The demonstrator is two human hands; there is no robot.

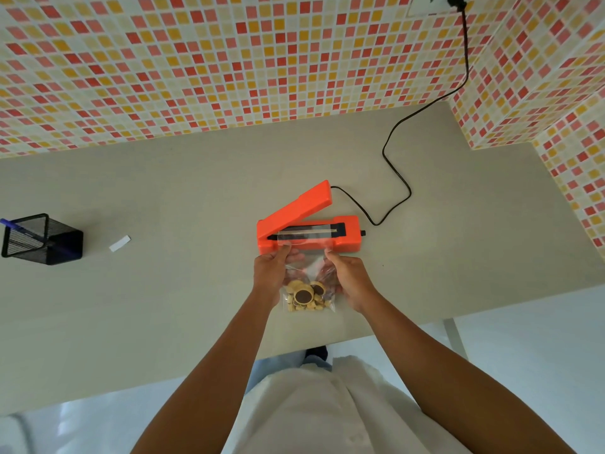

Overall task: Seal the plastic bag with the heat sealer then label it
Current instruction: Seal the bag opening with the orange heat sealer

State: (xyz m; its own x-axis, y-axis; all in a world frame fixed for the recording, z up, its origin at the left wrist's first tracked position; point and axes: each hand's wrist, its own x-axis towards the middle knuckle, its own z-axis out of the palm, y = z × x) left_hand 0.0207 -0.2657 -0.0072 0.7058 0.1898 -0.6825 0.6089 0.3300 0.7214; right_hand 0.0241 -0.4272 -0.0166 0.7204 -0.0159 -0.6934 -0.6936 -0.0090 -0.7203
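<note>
A clear plastic bag (307,301) with small round biscuits inside lies on the grey table. Its open top edge rests across the sealing strip of the orange heat sealer (347,244), whose lid is raised. My left hand (273,270) pinches the bag's upper left corner. My right hand (348,276) pinches the upper right corner. A small white label (119,243) lies on the table far to the left, apart from both hands.
A black mesh pen holder (39,240) with a blue pen stands at the far left. The sealer's black cord (399,178) snakes back to a wall socket (429,4) at top right. The table's front edge (229,365) runs close to my body.
</note>
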